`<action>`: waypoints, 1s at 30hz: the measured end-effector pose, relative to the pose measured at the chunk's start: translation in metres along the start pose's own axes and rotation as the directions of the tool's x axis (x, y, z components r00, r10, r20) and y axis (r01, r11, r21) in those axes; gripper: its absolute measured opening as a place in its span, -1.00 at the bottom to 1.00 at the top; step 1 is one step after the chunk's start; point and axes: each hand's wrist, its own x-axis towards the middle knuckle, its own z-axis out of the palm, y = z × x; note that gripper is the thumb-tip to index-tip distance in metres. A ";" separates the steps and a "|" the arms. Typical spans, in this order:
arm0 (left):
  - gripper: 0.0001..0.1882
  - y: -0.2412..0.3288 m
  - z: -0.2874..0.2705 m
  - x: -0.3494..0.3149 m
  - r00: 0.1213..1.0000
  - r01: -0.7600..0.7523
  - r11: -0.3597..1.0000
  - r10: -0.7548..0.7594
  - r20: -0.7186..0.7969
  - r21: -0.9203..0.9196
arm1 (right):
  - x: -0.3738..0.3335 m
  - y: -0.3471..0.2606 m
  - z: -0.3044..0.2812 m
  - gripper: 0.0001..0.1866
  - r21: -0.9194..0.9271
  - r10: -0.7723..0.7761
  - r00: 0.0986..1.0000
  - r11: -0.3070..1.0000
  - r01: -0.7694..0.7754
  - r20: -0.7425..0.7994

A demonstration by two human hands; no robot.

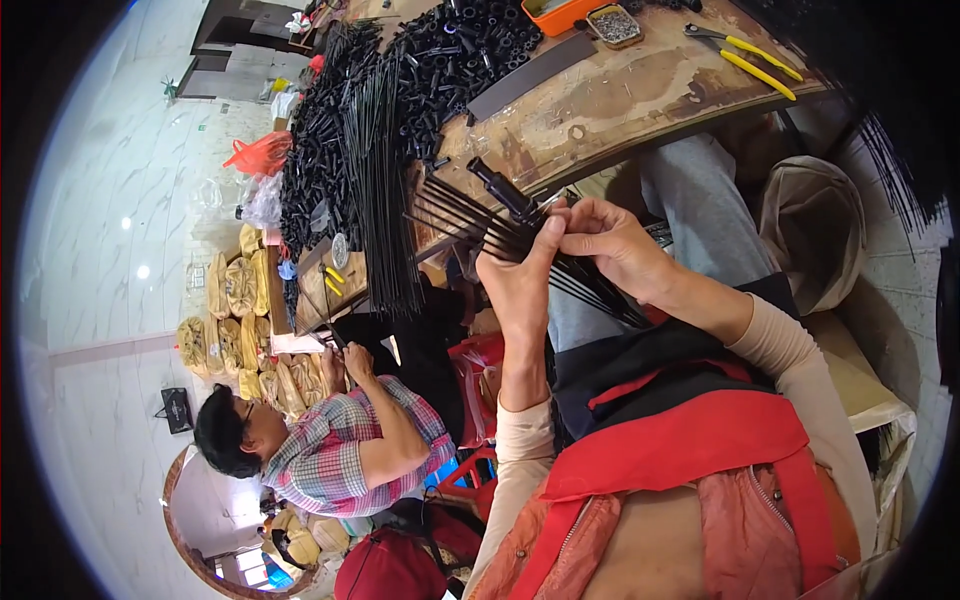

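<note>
My left hand is closed around a bundle of thin black rods, which sticks out on both sides of the fist. A short, stepped black tube rises out of the same grip, tilted toward the table edge. Close against it, my right hand has its thumb and fingers pinched together. A small shiny bit shows by these fingertips, too small to name. Both hands are above my lap, just off the near edge of the wooden table.
A large heap of black tubular parts covers the table's far left, beside a long stack of black rods. Yellow-handled pliers, a tub of small metal pieces and an orange tray lie beyond. A co-worker sits to the left.
</note>
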 end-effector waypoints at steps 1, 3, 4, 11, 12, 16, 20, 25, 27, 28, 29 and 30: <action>-0.81 0.001 -0.005 -0.001 0.999 -0.011 1.000 0.011 0.036 -0.001 | -0.001 0.000 0.001 -0.78 0.032 0.042 0.999 0.999 -0.041 -0.013; -0.83 0.001 -0.007 -0.002 0.998 0.009 1.000 -0.008 0.056 -0.026 | -0.001 -0.003 0.005 -0.77 0.080 0.091 0.996 0.993 -0.089 -0.022; -0.83 0.000 -0.007 -0.002 0.998 0.009 1.000 -0.008 0.057 -0.026 | 0.001 -0.002 0.002 -0.77 0.081 0.090 0.996 0.993 -0.088 -0.023; -0.87 -0.010 -0.004 -0.001 0.999 0.003 1.000 -0.002 0.052 -0.015 | -0.002 0.012 -0.014 -0.75 0.043 0.074 0.997 0.996 -0.075 0.035; -0.87 -0.012 -0.006 0.001 0.997 0.027 0.999 -0.024 0.068 -0.043 | -0.004 0.013 -0.010 -0.76 -0.035 -0.012 1.000 0.999 0.012 -0.017; -0.87 -0.013 -0.003 -0.001 0.999 0.023 0.994 -0.020 0.038 -0.108 | -0.009 0.011 -0.004 -0.82 -0.106 -0.067 0.998 0.992 0.066 -0.005; -0.88 -0.014 0.004 0.001 0.999 0.031 0.986 -0.026 0.029 -0.165 | -0.005 0.007 -0.010 -0.88 -0.001 -0.016 1.000 1.000 0.016 -0.015; -0.85 -0.013 0.008 -0.001 1.000 0.025 1.000 -0.025 -0.018 -0.009 | -0.008 0.007 -0.001 -0.93 0.042 0.025 0.997 0.999 -0.022 -0.079; -0.83 -0.012 -0.002 0.007 0.996 0.043 0.999 -0.040 0.081 -0.030 | -0.011 0.013 0.002 -0.97 -0.144 -0.184 0.979 0.975 0.169 -0.092; -0.81 -0.012 -0.007 0.010 0.983 0.059 0.997 -0.049 0.176 -0.049 | -0.011 0.013 0.003 -0.97 -0.144 -0.180 0.979 0.976 0.166 -0.092; -0.78 -0.014 -0.008 0.012 0.974 0.066 0.994 -0.045 0.223 -0.092 | -0.011 0.014 0.004 -0.95 -0.181 -0.198 0.975 0.967 0.178 -0.101; -0.78 -0.014 -0.008 0.010 0.975 0.067 0.994 -0.046 0.218 -0.091 | -0.010 0.014 0.004 -0.93 -0.217 -0.216 0.970 0.958 0.189 -0.110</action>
